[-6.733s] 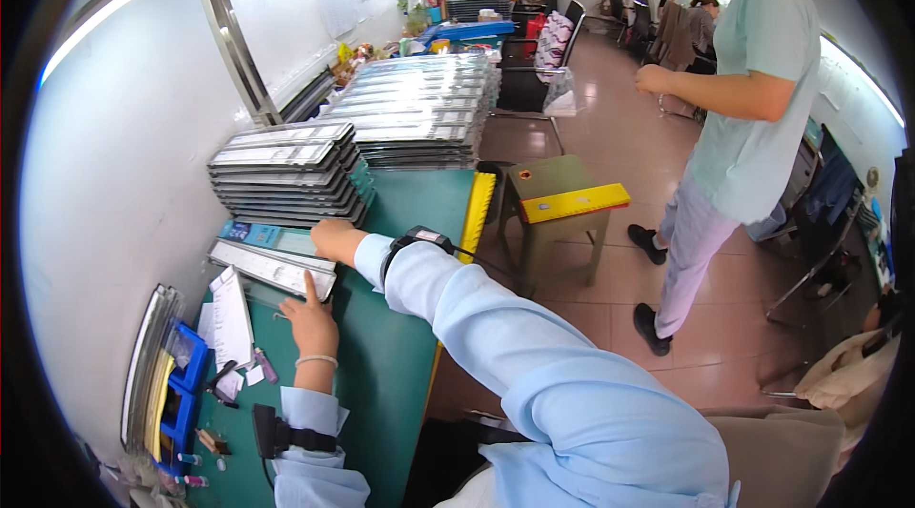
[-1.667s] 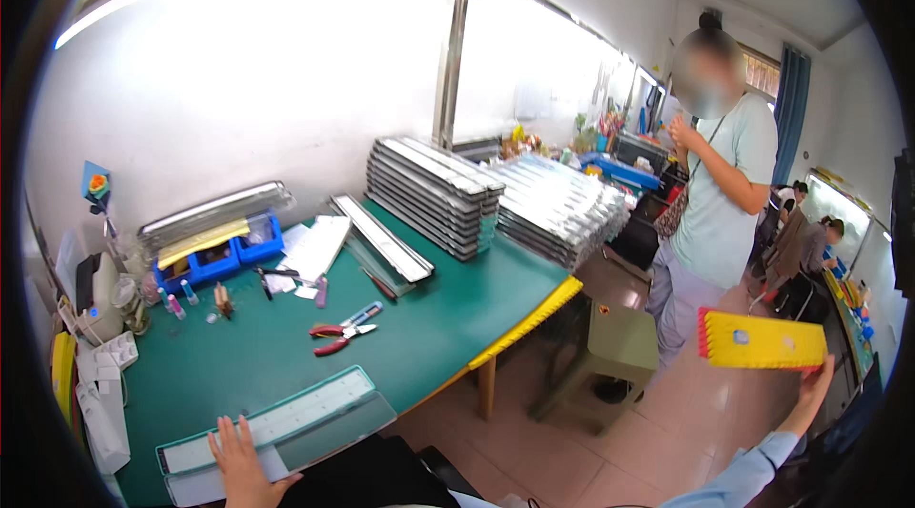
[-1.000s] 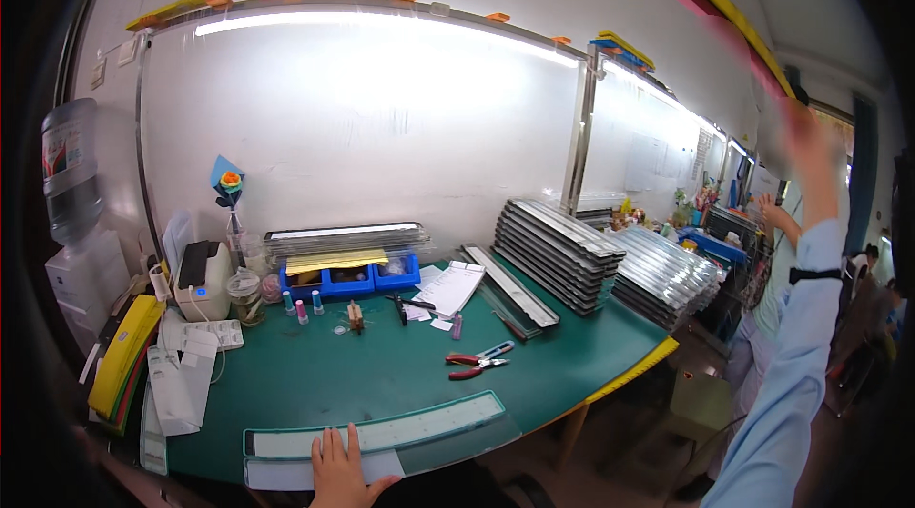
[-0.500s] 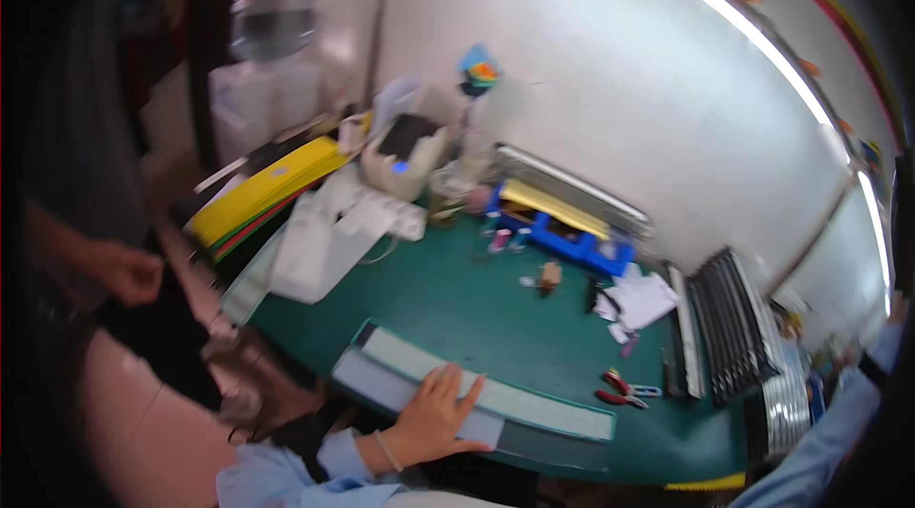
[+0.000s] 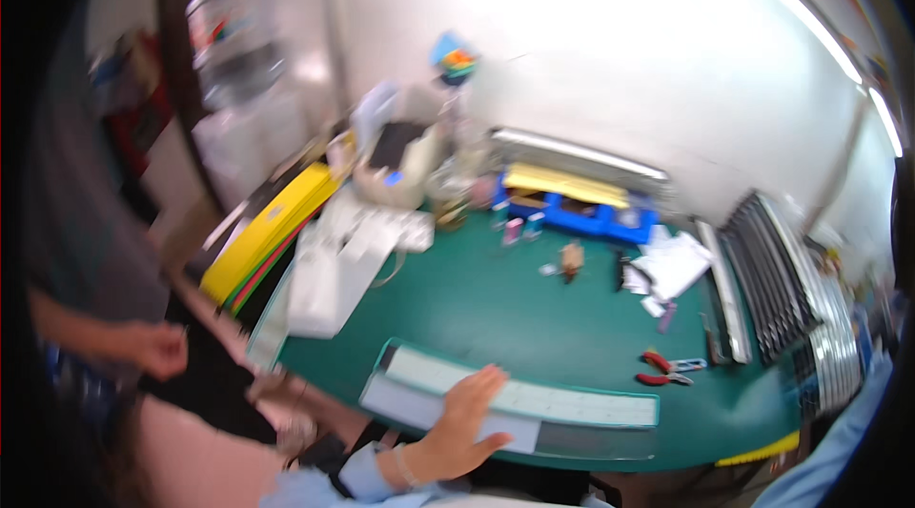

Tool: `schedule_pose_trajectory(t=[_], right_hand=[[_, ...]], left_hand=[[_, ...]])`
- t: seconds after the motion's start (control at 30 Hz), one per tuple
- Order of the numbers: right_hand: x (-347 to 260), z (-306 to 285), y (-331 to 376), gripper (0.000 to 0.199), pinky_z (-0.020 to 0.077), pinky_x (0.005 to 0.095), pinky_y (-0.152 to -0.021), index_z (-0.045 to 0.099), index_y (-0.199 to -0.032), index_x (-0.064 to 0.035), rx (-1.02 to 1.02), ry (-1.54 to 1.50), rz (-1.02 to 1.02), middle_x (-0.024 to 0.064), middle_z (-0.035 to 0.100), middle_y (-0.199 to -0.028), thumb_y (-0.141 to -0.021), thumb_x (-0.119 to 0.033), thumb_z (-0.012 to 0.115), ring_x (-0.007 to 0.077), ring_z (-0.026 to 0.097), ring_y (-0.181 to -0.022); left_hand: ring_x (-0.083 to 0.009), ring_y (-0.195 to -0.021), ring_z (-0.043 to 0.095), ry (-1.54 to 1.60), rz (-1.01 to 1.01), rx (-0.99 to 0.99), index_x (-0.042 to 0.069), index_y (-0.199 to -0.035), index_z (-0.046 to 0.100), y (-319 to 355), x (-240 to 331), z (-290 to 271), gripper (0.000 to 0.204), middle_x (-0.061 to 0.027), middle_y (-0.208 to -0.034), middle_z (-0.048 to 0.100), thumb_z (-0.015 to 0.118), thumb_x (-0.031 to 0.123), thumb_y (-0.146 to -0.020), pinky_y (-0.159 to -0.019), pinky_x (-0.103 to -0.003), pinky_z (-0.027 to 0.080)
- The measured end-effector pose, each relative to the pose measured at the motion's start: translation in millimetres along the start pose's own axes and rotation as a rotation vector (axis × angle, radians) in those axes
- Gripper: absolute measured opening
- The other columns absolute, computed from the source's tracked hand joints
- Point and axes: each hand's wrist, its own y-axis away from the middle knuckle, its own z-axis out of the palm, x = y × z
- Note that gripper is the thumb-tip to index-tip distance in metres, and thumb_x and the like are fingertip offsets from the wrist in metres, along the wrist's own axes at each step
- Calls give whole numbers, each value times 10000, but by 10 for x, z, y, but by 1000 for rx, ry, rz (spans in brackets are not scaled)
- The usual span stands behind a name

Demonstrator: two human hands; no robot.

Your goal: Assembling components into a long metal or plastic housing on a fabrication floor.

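Observation:
My left hand [image 5: 457, 434] is at the near edge of the green table, over a long, flat white strip with teal edges [image 5: 581, 407]. Its fingers are stretched out together and the thumb points away to the right; nothing is gripped. Whether the palm presses on the strip or hovers just above it, I cannot tell. Along the strip's near side lie a pale grey-white sheet [image 5: 410, 402] and a clear panel [image 5: 596, 442]. Of my right arm, only a light-blue sleeve [image 5: 834, 446] shows at the right edge; my right hand is outside the picture.
Red-handled pliers [image 5: 658, 378] lie right of the strip. Behind are papers [image 5: 675, 265] and a blue organizer [image 5: 572, 239]. Dark metal profiles [image 5: 770, 274] lean at the right. Yellow sheets [image 5: 267, 227] and a white roll-fed machine [image 5: 405, 170] stand left. Another person's hand [image 5: 157, 351] is at far left.
The whole view has shifted, with the table contents now further right and lower at the back. My left hand's fingers have come closer together. My right hand has left the picture.

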Motion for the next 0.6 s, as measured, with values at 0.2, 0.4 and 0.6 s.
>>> schedule_pose_trajectory(t=[0.2,0.4,0.6], right_hand=[[-328,-713,296,192,408,144,-459,640,-930,-104,-28,-300,119,-3,646,-776,-859,-275,690,51,595,-659],[-378,383,794,188,410,213,-484,640,-893,-117,81,-275,171,-18,643,-721,-868,-302,655,68,581,-619],[-291,877,854,250,430,271,-590,636,-909,-37,152,-225,204,59,652,-764,-799,-254,693,157,612,-655]], left_hand=[[-327,-1258,447,591,-71,203,-45,-1437,223,-811,781,-777,743,-253,-1341,437,539,405,-938,-1056,-416,327],[-263,-1234,474,994,-24,49,-31,-1413,266,-2152,1189,-627,785,-173,-1271,530,421,582,-949,-1054,-363,340],[-235,-1271,442,1012,80,64,44,-1475,192,-2479,1428,-374,757,-110,-1343,470,486,509,-955,-1080,-340,317]])
